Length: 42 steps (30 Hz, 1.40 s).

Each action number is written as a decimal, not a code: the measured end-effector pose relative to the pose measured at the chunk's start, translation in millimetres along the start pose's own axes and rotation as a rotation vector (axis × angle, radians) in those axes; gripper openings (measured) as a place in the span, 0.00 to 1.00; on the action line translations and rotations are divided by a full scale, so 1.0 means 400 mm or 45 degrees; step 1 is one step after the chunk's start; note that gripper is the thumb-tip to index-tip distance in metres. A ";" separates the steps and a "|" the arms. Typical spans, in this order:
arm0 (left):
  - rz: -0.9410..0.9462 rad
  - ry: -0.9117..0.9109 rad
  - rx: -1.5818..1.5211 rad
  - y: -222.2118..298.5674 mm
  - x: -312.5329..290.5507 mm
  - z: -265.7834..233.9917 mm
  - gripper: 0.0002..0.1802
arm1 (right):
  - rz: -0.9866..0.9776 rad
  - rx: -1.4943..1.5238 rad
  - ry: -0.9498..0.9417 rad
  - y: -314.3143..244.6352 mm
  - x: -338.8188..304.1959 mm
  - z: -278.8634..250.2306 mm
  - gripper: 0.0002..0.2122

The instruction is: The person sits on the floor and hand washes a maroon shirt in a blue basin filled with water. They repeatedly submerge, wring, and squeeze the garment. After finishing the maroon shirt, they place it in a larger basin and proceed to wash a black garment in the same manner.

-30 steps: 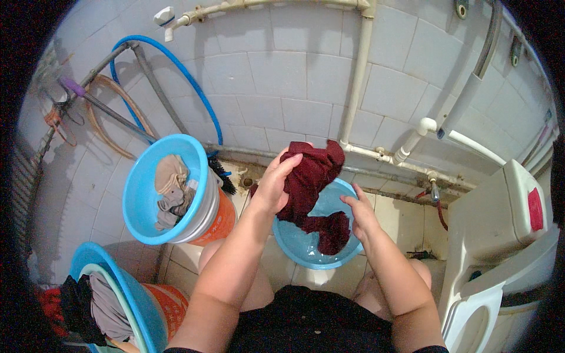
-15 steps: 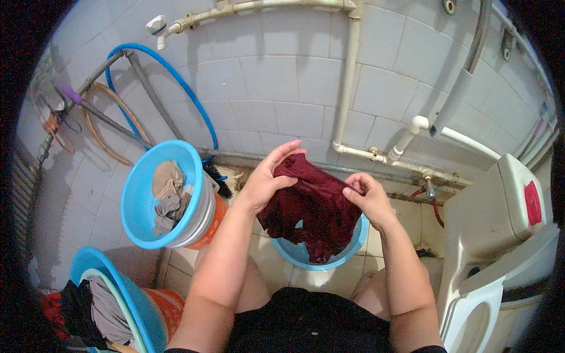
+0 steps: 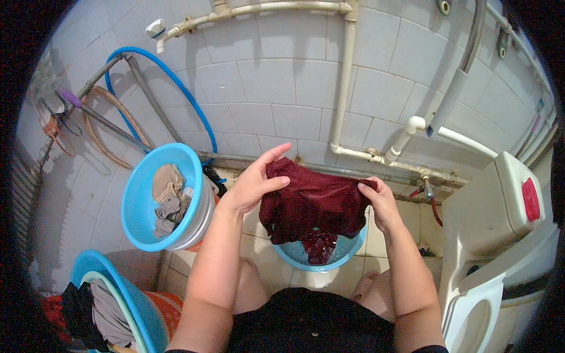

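Both my hands, left hand and right hand, pinch the wet maroon cloth by its top corners; it looks limp, heavy, dripping.

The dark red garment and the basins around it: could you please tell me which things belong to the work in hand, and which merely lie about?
In hand:
dark red garment, held spread by left hand and right hand
small blue basin below it

Lying about:
blue basin of beige cloth
tub of clothes
blue hose
toilet
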<state>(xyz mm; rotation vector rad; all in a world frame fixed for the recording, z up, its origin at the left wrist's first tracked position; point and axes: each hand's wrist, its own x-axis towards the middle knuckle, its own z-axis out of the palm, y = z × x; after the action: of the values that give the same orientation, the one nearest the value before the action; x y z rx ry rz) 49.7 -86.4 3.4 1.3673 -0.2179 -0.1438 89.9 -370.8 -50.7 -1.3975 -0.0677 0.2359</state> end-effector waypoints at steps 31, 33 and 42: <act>-0.033 0.194 0.987 -0.112 -0.046 -0.016 0.15 | -0.189 -0.289 0.174 -0.034 0.006 -0.034 0.07; 0.090 0.468 0.693 -0.081 -0.025 -0.010 0.14 | -0.157 -0.491 0.154 -0.044 -0.006 -0.038 0.06; -0.143 0.388 -0.255 -0.145 -0.026 0.085 0.11 | 0.115 0.248 0.358 0.028 -0.012 0.029 0.20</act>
<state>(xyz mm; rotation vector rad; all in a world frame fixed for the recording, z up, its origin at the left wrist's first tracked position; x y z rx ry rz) 33.0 -127.7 -47.7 1.1843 0.1264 -0.0480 81.7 -358.8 -59.0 -1.2290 0.2453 0.1152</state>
